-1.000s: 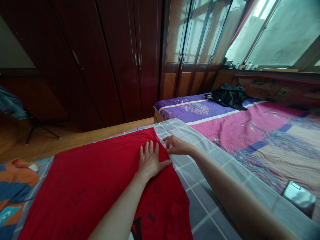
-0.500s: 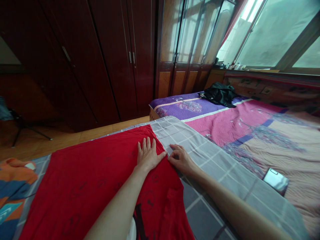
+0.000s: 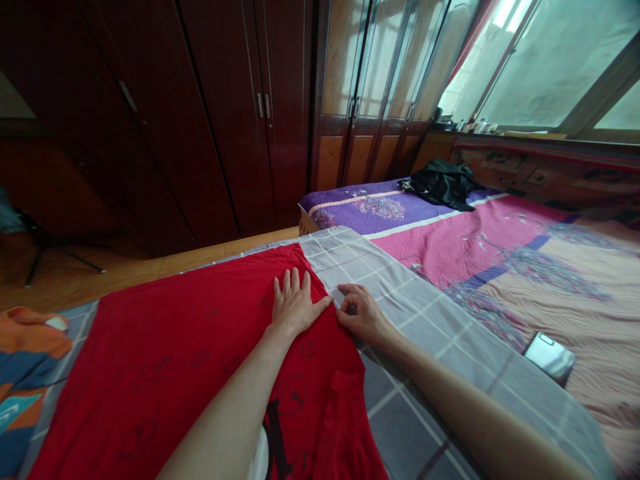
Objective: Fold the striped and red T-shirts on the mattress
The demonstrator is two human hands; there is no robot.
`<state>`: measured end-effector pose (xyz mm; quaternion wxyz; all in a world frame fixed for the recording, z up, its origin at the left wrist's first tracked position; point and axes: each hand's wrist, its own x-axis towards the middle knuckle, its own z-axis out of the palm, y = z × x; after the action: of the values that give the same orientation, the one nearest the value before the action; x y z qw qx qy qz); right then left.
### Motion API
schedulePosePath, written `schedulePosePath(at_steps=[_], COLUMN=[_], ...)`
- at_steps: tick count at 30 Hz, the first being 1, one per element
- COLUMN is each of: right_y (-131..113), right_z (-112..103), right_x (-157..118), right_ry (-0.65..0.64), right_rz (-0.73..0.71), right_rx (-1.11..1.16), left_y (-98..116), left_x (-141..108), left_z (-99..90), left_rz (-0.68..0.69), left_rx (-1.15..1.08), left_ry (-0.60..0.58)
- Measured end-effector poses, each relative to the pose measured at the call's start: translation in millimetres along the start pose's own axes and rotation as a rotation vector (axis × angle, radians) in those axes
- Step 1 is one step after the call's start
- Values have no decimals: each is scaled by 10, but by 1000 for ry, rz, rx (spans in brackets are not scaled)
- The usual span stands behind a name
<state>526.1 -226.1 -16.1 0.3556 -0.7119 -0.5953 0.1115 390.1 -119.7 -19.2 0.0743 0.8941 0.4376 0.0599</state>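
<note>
A red shirt (image 3: pixel 165 327) with dark printed marks lies spread over a grey checked cloth (image 3: pixel 400 293). Flat on its upper right part rests my left hand (image 3: pixel 293 303), fingers spread and thumb reaching to the shirt's edge. Just right of that thumb, my right hand (image 3: pixel 363 315) is curled in a pinch at the same edge; its fingertips partly hide the fabric between them. Lower down, a folded part of the shirt, with a black and white print beside it, is partly covered by my left forearm.
An orange and blue garment (image 3: pixel 30 360) lies at the left. To the right is a bed with a purple, pink and beige cover (image 3: pixel 440 247), holding a phone (image 3: pixel 550 357) and a black garment (image 3: pixel 440 183). Dark wardrobes (image 3: pixel 225 120) stand behind; a tripod (image 3: pixel 43 243) is on the floor.
Both hands stay nearly in place at the shirt's edge. The view has shifted slightly; the shirt lies as before.
</note>
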Motion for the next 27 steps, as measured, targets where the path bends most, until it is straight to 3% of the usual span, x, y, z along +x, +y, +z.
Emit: schedulePosePath(at_steps=[14, 17, 20, 23, 27], right_y=[23, 50, 97, 89, -181], right_z=[12, 16, 22, 3, -118], right_x=[-26, -30, -20, -20, -240], right_ry=[-12, -13, -14, 6, 19], right_rz=[-131, -181, -213, -214, -314], right_rx=[-108, -148, -176, -173, -179], left_y=[5, 13, 36, 48, -46], left_x=[-22, -21, -29, -131, -602], left_z=[0, -98, -398, -902, -1595], left_rz=[-1, -1, 102, 254, 360], left_rx=[-26, -73, -110, -131, -224], left_ry=[17, 0, -25, 1, 58])
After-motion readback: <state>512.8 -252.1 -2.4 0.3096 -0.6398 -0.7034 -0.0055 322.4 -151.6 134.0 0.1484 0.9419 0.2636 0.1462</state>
